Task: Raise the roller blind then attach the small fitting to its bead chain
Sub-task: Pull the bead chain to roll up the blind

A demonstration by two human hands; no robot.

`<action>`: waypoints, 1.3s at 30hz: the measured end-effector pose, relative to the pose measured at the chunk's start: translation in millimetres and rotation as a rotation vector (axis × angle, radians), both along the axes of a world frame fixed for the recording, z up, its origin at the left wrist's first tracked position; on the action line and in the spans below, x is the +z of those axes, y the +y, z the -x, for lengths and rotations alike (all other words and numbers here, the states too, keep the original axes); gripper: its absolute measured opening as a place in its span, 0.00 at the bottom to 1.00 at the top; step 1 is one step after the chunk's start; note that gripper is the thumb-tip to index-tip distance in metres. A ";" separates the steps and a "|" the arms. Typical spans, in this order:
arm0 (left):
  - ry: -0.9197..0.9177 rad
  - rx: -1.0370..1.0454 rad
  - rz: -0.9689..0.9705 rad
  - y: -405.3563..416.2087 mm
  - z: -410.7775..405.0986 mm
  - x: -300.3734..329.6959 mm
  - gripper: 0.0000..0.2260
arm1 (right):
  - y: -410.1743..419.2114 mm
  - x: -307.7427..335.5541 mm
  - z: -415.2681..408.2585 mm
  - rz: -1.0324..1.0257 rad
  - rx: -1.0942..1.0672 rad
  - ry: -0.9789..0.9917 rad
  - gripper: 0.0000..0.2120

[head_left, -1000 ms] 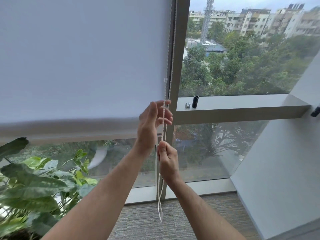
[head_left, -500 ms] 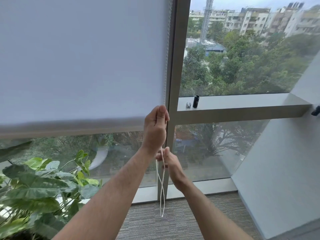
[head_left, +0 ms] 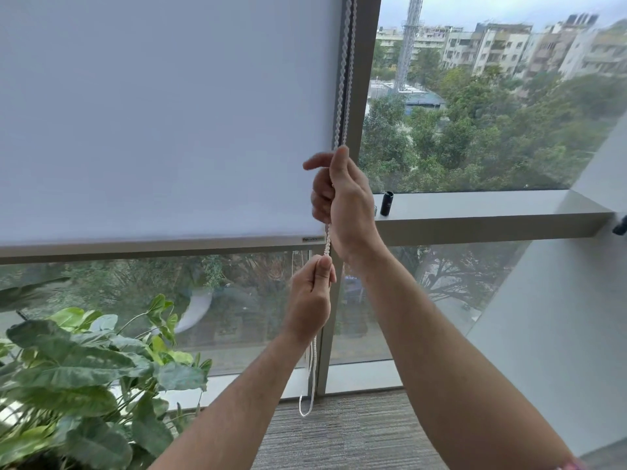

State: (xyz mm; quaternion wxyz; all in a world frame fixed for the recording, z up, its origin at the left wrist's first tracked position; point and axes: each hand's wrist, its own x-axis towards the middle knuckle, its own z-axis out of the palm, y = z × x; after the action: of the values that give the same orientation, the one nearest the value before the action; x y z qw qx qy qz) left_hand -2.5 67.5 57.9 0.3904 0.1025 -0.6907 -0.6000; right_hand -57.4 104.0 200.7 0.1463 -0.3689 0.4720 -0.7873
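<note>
The white roller blind (head_left: 163, 123) covers the upper part of the left window pane, its bottom bar (head_left: 146, 247) lying level with the sill ledge (head_left: 475, 206) of the pane to the right. The bead chain (head_left: 343, 79) hangs along the blind's right edge, in front of the grey window frame (head_left: 364, 79). The right hand (head_left: 342, 195) is the higher one: its fingers (head_left: 319, 198) are curled round the chain, with the index finger sticking out to the left. Just below it the left hand (head_left: 310, 296) pinches the same chain between thumb and curled fingers. The strand between the two hands runs straight, and below the left hand the loop of the chain hangs loose, ending just above the carpet (head_left: 339, 435). On the sill ledge, just right of the right hand, stands a small black cylinder (head_left: 386, 203); a small silvery piece (head_left: 375, 211) next to it is mostly hidden behind the hand, too little showing to tell what it is. A leafy green plant (head_left: 78, 374) fills the lower left corner, beneath the blind
</note>
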 end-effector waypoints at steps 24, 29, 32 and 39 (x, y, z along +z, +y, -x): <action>0.118 -0.087 -0.153 -40.8 -7.9 73.6 0.17 | 10.6 -115.6 -30.4 -0.207 -0.403 0.238 0.19; 0.229 -0.264 -0.024 -26.9 -7.3 120.1 0.16 | 17.5 -165.3 -31.2 -0.320 -0.363 0.172 0.19; 0.213 -0.260 -0.047 -14.2 -0.3 125.8 0.16 | 18.5 -179.4 -33.4 -0.355 -0.361 0.161 0.19; 0.224 -0.033 -0.014 -6.6 12.4 117.0 0.16 | 21.7 -178.3 -27.3 -0.346 -0.106 -0.020 0.20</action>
State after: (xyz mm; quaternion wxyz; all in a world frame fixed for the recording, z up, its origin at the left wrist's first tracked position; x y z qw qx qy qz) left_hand -14.9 60.9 175.0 0.4544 0.0263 -0.6402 -0.6188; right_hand -30.2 125.7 22.4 0.1705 -0.3048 0.6176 -0.7047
